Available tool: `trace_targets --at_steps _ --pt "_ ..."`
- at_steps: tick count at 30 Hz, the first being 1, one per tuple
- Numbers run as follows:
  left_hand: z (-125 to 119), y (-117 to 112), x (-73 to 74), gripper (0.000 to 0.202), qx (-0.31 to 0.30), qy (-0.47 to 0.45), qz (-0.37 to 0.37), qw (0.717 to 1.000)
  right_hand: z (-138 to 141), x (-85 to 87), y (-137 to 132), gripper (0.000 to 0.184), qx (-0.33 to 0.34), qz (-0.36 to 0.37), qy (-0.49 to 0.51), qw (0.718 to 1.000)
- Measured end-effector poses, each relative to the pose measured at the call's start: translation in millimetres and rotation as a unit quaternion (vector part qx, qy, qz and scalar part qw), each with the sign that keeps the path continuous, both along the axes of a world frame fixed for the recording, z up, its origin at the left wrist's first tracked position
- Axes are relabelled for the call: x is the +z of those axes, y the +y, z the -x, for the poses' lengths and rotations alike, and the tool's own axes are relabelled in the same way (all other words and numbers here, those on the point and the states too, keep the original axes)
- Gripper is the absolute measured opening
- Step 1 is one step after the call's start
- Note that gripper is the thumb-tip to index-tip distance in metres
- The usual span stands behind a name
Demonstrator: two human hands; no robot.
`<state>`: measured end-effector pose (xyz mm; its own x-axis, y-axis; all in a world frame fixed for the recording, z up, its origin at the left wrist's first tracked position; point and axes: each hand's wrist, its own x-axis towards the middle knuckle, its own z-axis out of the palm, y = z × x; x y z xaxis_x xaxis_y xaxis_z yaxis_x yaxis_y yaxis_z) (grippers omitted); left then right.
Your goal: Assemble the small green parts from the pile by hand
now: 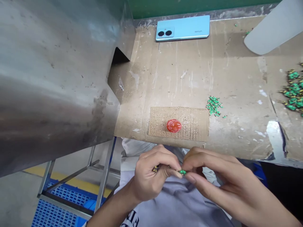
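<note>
Head view looks down at two hands meeting over the person's lap, just off the near edge of the desk (236, 135). What could go wrong, to my eye: the green part (182, 171) is tiny and pinched only at the fingertips, so a small twist or slackening could let it slip, and it would fall onto the grey shirt (175, 201) or through to the floor rather than onto the desk, since the hands are held clear of the surface. The left hand (151, 176) is curled nearly closed, thumb and forefinger pressed together on something thin with a yellowish end showing at its inner side; I cannot tell what that piece is. The right hand (220, 179) has its grip closed on the green part, thumb under and forefinger over, other fingers loosely extended. Both grips touch at the part, fingertips against fingertips. On the desk, well apart from the hands, lie a red blob (174, 125) on a cork mat (189, 124), a small pile of green bits (214, 105), a bigger heap (294, 91) at the right edge, and a phone (187, 27) at the back.
</note>
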<state>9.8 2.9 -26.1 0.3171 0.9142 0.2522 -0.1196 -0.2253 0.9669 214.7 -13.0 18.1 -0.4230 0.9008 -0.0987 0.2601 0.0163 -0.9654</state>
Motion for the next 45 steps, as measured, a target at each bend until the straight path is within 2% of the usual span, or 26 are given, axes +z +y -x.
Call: trace_targets --at_steps 4,8,14,19,25,29,34,36,45 --pt "-1.5 0.8 2.5 0.008 -0.004 -0.001 0.008 1.000 -1.2 -7.5 -5.2 0.010 -0.023 -0.035 0.023 0.999" --pt "-1.1 0.2 6.6 0.010 0.002 0.028 0.013 1.000 -4.2 -13.2 -9.7 0.018 -0.028 -0.107 0.011 0.994" --pt "0.5 0.6 17.9 0.010 -0.008 0.074 0.051 0.996 -5.4 -14.7 -6.8 0.026 -0.027 -0.234 -0.061 0.970" --pt "-1.1 1.5 24.5 0.011 0.018 0.123 0.052 0.991 -4.6 -15.9 -6.3 0.026 -0.038 -0.304 -0.139 0.942" --pt "-5.7 1.8 22.5 0.015 0.045 0.130 0.046 0.989 -5.6 -20.2 -10.2 0.028 -0.014 -0.303 -0.134 0.943" --pt "-6.7 2.1 20.4 0.013 0.052 0.122 0.078 0.988 -5.2 -19.8 -8.4 0.027 -0.011 -0.315 -0.135 0.939" --pt "-4.9 5.1 26.9 0.011 0.008 0.098 0.147 0.984 -5.6 -18.7 -12.5 0.027 -0.019 -0.332 -0.124 0.935" --pt "-5.1 5.9 29.6 0.009 0.008 0.100 0.169 0.981 -4.7 -18.3 -14.4 0.031 -0.021 -0.328 -0.132 0.935" --pt "-10.0 8.2 27.8 0.007 0.031 0.092 0.192 0.977 -2.6 -20.9 -16.3 0.033 -0.009 -0.320 -0.130 0.938"
